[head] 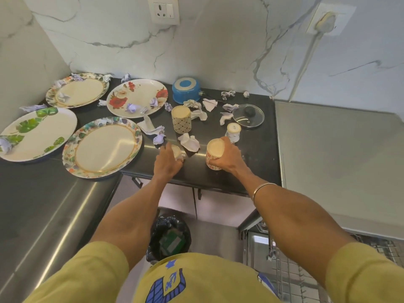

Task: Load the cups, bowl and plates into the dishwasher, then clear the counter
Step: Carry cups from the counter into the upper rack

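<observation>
My right hand (pixel 228 156) grips an upside-down cup with a red pattern (pixel 214 152) near the counter's front edge. My left hand (pixel 167 159) holds a small pale cup (pixel 176 151), mostly hidden by my fingers. Two more upside-down cups stand behind: a tall patterned one (pixel 181 119) and a small white one (pixel 233 132). Several plates lie to the left: a red-flower plate (pixel 140 96), a leaf plate (pixel 37 133), and two floral-rim plates (pixel 102 147) (pixel 77 89). A blue bowl (pixel 186 90) sits inverted at the back.
Crumpled paper scraps (pixel 189 142) lie scattered over the black counter (pixel 258 145) and on the plates. A glass lid (pixel 248 115) lies at the right. A bin with a black bag (pixel 169 236) stands below. The open dishwasher rack (pixel 288 276) is at the lower right.
</observation>
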Motion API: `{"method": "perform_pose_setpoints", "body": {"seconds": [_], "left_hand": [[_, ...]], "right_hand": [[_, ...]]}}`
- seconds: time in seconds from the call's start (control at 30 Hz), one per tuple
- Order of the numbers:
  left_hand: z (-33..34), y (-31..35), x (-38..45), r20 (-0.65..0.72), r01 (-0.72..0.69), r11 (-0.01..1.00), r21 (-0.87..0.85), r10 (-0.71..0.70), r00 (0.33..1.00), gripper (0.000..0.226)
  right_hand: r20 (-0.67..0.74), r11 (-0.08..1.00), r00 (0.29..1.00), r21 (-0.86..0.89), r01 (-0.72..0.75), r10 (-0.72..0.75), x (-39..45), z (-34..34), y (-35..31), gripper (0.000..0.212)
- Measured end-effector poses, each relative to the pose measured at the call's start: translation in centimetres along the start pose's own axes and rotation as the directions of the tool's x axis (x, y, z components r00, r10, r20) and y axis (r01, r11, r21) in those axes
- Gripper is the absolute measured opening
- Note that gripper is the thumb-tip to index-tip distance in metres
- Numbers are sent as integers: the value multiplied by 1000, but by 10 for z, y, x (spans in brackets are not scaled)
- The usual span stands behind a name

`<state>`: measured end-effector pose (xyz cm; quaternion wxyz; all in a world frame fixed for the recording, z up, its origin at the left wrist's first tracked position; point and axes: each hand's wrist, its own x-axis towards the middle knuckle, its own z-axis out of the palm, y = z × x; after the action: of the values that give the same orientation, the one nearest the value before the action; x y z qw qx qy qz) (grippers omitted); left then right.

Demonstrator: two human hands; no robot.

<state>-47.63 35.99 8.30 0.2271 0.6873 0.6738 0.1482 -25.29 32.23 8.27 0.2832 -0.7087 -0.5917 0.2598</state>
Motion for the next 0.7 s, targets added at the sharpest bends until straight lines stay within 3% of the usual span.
{"method": "perform_pose_setpoints", "body": {"seconds": [0.37,0.7], "left_hand": [[7,25,-37,43,-188,982,2,188,981,63],[-2,16,-80,182,-429,903,18,419,890,60]], "right_hand": [[-63,995,995,-65,-76,72,-59,-23,14,90],[-214,972,955,-73,-225,205,-153,-7,0,90]]}}
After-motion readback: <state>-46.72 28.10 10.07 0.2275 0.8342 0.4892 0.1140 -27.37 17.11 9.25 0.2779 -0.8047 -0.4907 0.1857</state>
